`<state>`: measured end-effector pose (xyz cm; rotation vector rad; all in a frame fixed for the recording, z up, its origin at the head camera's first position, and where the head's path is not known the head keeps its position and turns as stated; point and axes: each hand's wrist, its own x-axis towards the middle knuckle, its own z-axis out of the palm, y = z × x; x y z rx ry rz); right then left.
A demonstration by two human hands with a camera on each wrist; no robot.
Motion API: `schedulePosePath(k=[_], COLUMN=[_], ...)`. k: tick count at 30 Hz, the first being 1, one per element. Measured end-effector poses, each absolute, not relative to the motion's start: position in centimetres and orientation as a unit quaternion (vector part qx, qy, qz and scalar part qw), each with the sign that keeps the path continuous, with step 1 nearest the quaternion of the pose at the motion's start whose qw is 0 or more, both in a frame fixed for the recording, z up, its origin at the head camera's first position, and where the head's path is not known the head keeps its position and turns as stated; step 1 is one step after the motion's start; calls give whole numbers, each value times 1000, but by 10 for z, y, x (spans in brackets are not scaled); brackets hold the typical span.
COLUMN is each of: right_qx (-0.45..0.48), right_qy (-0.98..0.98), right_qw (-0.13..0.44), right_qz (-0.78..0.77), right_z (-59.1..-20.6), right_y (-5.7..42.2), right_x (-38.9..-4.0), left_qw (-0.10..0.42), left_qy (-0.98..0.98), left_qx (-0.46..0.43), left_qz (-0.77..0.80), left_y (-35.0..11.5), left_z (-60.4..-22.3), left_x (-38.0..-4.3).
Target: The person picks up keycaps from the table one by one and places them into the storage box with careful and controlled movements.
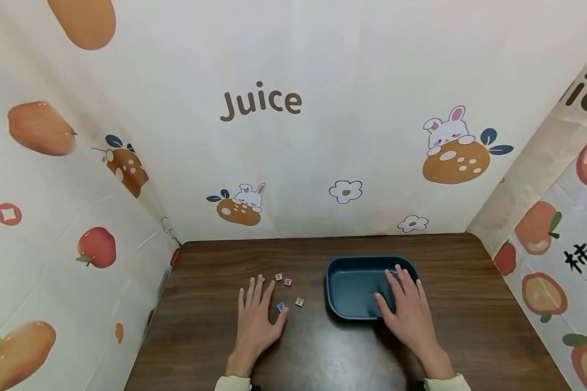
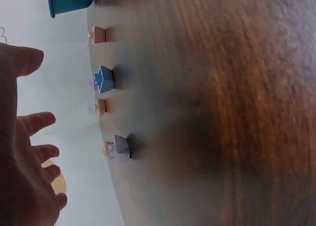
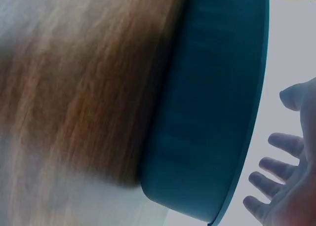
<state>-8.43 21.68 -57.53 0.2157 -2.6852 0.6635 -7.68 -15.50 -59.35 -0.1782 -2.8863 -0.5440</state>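
Observation:
My left hand [image 1: 258, 328] hovers over the left part of the table, palm down with spread fingers and nothing held. Small square keycap-like pieces lie around its fingertips: a blue piece [image 1: 281, 307] near the thumb, a beige piece [image 1: 299, 302] to its right, and a pink piece [image 1: 287, 282] farther back beside another beige one. The fingers partly hide more; a grey piece [image 2: 121, 147] shows in the left wrist view, a short stub on its top. Over the right side of a dark teal tray [image 1: 357, 288], my right hand [image 1: 411, 320] spreads its fingers, holding nothing.
Both hands are above a dark brown wooden table [image 1: 205, 304]. Behind it hangs a pale curtain [image 1: 293, 157] printed with fruit and rabbits, and similar printed cloth closes in the left and right sides.

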Motion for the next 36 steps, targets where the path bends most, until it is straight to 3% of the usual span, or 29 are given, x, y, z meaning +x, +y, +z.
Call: schedulePosePath(k=[4,8,13,18,28,36], right_qx=[74,31,-81,-122,-142,-155], right_qy=[-931,-925,-932,-929,-921,-889], right_qw=[243,245,159,73,61,-70], right_qz=[262,287,314,342,357,424], right_z=[-570,-559,-551,-557,-560,-561], right_y=[219,231,260,280,289,307], right_x=[-89,-96,-109,-119,-124,-132], left_qw=[142,174,146,104,99,56], left_qy=[-968,-958,-955,-955,-954,-964], left_qx=[-70,-70,-27,7,20,28], left_qz=[-194,-217,-256,-277,-283,-258], left_y=[-157,-161,-171,-179,-182,-188], left_z=[-597,-597,-591,-592,-602,-609], left_x=[-78,-81,-84,-84,-81,-73])
